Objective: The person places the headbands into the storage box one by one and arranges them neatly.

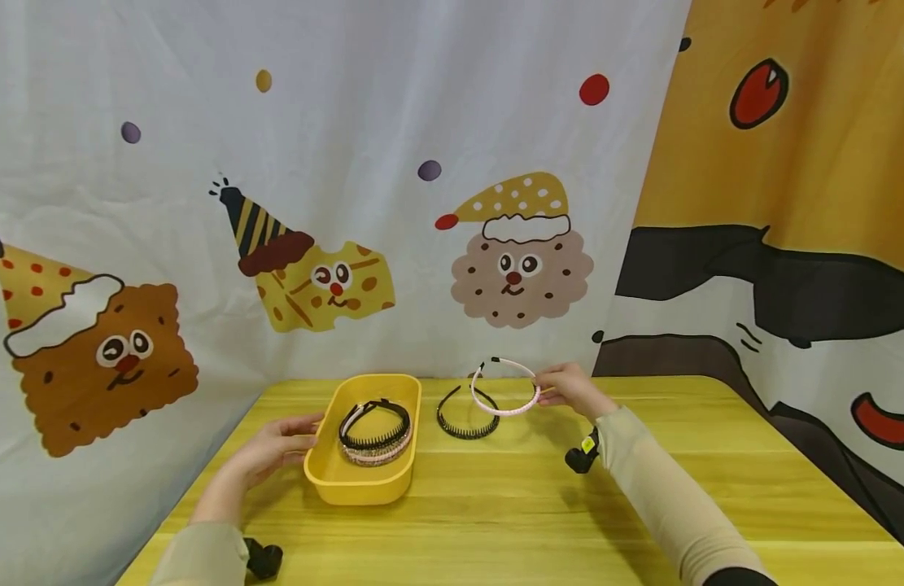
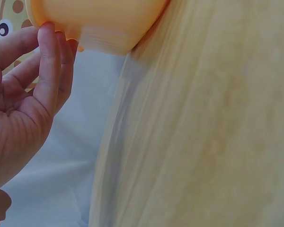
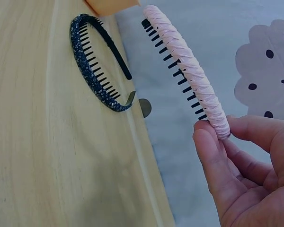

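Observation:
My right hand (image 1: pixel 566 388) pinches one end of a pink wrapped headband (image 3: pixel 191 66) between thumb and fingers, raised above the table; black comb teeth line its inner side. A black speckled headband with teeth (image 1: pixel 468 433) lies on the table beside and below it. To the left stands a yellow plastic basket (image 1: pixel 360 493), and my left hand (image 1: pixel 279 446) touches its left side with extended fingertips near the rim. Several headbands are stacked in the basket, a black toothed headband (image 1: pixel 374 442) on top and glittery and pink ones under it.
The wooden table (image 1: pixel 481 521) reaches back to a white printed curtain (image 1: pixel 422 106), which hangs close behind the basket and headbands. A small black wrist device (image 1: pixel 585 452) is on my right wrist, and another black device (image 1: pixel 264 559) on my left.

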The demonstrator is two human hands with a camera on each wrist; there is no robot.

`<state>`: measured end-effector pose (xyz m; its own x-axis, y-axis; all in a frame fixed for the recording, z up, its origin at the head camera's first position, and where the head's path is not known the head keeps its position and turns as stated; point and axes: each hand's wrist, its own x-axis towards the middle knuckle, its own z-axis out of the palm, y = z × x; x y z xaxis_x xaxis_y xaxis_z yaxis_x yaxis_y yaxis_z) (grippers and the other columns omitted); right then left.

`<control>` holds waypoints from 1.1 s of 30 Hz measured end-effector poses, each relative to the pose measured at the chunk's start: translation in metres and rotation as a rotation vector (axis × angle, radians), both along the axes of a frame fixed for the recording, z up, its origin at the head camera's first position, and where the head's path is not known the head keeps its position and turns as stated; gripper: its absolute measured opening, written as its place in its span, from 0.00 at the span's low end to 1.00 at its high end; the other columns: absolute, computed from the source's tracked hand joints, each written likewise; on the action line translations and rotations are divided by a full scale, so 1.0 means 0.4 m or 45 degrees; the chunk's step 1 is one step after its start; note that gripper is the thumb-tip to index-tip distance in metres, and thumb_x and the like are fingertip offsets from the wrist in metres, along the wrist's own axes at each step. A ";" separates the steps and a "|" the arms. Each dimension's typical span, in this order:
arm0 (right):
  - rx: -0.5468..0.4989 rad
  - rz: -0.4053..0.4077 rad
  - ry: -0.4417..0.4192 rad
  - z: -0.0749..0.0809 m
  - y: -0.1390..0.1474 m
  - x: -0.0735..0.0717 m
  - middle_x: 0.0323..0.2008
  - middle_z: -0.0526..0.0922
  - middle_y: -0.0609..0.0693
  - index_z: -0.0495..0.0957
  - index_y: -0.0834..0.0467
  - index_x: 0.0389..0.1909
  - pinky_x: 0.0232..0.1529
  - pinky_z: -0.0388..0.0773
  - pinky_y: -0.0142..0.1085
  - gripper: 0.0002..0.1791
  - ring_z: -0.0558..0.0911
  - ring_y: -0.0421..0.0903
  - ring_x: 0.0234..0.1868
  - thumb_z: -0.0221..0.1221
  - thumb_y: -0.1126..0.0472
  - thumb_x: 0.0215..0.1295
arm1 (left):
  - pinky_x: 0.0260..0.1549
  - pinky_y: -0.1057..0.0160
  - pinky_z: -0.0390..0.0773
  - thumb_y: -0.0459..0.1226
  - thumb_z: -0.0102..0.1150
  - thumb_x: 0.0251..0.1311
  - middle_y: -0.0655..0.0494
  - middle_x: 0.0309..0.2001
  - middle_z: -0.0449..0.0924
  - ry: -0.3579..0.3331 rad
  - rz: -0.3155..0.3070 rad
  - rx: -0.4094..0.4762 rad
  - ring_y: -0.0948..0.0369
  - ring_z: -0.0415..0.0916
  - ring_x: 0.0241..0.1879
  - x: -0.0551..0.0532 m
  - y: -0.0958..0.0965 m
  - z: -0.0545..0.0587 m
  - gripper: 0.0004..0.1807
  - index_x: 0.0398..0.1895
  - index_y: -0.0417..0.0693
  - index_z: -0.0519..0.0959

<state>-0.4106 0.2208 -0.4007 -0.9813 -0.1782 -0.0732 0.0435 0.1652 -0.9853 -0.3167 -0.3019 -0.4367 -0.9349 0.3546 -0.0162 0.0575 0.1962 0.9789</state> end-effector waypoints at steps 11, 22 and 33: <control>0.008 0.014 -0.008 -0.007 -0.016 -0.002 0.29 0.82 0.56 0.70 0.80 0.54 0.32 0.83 0.35 0.20 0.84 0.43 0.25 0.54 0.69 0.68 | 0.49 0.54 0.78 0.33 0.54 0.69 0.27 0.66 0.59 -0.005 -0.014 0.026 0.50 0.76 0.54 0.003 0.003 -0.002 0.34 0.72 0.28 0.53; -0.007 0.035 0.002 0.003 -0.039 -0.016 0.28 0.82 0.55 0.71 0.80 0.53 0.32 0.83 0.36 0.18 0.83 0.43 0.24 0.54 0.69 0.68 | 0.50 0.55 0.78 0.33 0.53 0.69 0.26 0.67 0.56 0.001 -0.027 0.015 0.47 0.74 0.56 0.002 -0.001 -0.003 0.35 0.72 0.26 0.52; -0.016 0.049 -0.011 0.016 -0.093 -0.020 0.31 0.82 0.58 0.72 0.78 0.53 0.36 0.83 0.39 0.19 0.84 0.46 0.26 0.57 0.68 0.67 | 0.49 0.56 0.78 0.32 0.53 0.69 0.25 0.67 0.56 0.005 -0.006 0.015 0.46 0.74 0.56 0.002 0.001 0.005 0.34 0.72 0.26 0.52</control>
<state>-0.4187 0.1837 -0.3943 -0.9731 -0.2164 -0.0793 0.0460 0.1545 -0.9869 -0.3158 -0.3016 -0.4348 -0.9331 0.3594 -0.0085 0.0620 0.1841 0.9809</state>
